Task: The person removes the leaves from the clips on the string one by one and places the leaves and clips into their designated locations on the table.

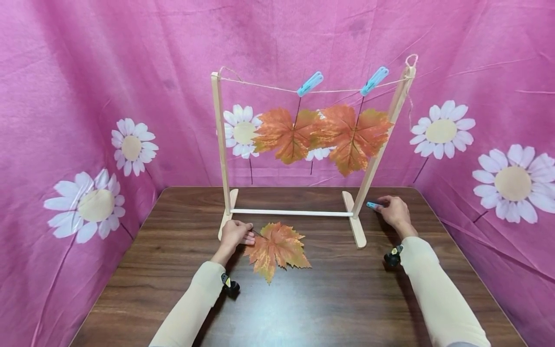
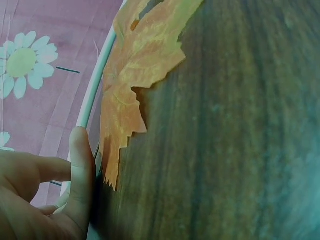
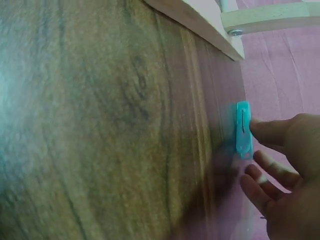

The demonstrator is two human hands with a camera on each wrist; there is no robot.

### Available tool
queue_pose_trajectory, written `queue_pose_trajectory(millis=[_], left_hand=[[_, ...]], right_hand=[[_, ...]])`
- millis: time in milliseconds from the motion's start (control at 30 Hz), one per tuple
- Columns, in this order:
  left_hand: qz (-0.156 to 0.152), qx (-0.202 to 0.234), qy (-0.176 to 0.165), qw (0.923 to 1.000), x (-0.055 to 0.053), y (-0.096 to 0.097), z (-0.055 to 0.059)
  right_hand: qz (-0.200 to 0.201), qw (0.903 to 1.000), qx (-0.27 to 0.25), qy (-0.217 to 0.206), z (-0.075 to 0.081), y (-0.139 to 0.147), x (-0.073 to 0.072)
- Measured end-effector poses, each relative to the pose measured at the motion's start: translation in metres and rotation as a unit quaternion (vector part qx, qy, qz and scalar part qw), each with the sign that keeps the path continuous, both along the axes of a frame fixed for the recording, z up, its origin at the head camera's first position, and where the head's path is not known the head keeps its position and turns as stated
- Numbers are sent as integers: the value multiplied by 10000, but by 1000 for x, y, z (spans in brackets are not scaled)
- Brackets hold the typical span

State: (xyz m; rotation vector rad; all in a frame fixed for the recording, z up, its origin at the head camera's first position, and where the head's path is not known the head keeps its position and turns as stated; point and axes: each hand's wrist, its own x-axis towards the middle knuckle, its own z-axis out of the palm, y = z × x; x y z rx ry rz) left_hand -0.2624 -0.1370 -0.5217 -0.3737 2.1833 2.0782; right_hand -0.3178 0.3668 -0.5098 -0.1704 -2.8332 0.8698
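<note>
My left hand (image 1: 235, 234) pinches the thin dark stem of an orange-and-yellow artificial maple leaf (image 1: 277, 248), low over the table in front of the wooden stand. In the left wrist view, the leaf (image 2: 135, 75) spreads out beyond the thumb. Off the stand's right foot, my right hand (image 1: 395, 212) holds a light blue clothespin (image 1: 372, 205) at one end with thumb and fingertips. The right wrist view has the clothespin (image 3: 243, 130) against the thumb tip, the other fingers slightly bent below it.
A wooden stand (image 1: 368, 180) with a white crossbar (image 1: 290, 212) carries a string (image 1: 260, 86) between its posts. Two similar leaves, a left one (image 1: 288, 137) and a right one (image 1: 353, 140), hang there from blue clothespins. Pink flowered cloth (image 1: 186, 43) surrounds the brown table (image 1: 303, 308).
</note>
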Motion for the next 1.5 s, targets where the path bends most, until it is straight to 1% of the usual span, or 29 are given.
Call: queue_pose_trajectory(millis=[133,200,267,367,467,533,600,800,900,1067,1167,1300,1500], left_hand=[[-29,135,-23,9999,1,0,1],[-62,166,13,9998,1,-1,3],[-133,112,128,9998,2,-1,6],[-196,-44,234,9995,2,0,13],[-205,-83,258,9994,0,3,25],[-218,-37,295,9993,0,5,36],[-230,-6,414,9989,0,7,47],[-211,-75,944,9953,1,11,85],[-217,-144,1161,9929,2,12,106],[-380,-159,1424,9890,8,12,142],[-483,-206,1570,9862,11,13,161],[-558,-250,1756,9826,12,17,180],[-600,-266,2115,9752,11,24,201]], right_hand=[[-117,9991,-54,404,7,-2,2],[-146,9983,-96,562,14,-4,4],[-169,9971,-119,738,23,-7,6],[-136,9947,-98,1013,36,-12,8],[-39,9911,-19,1330,50,-17,9],[35,9884,39,1515,62,-19,10],[72,9855,71,1696,75,-23,12],[122,9781,33,2079,119,-37,23],[158,9753,-40,2202,140,-45,31],[184,9689,-241,2457,173,-57,44],[272,9632,-369,2647,190,-67,52],[401,9576,-433,2820,208,-82,61],[665,9518,-522,2949,231,-102,70]])
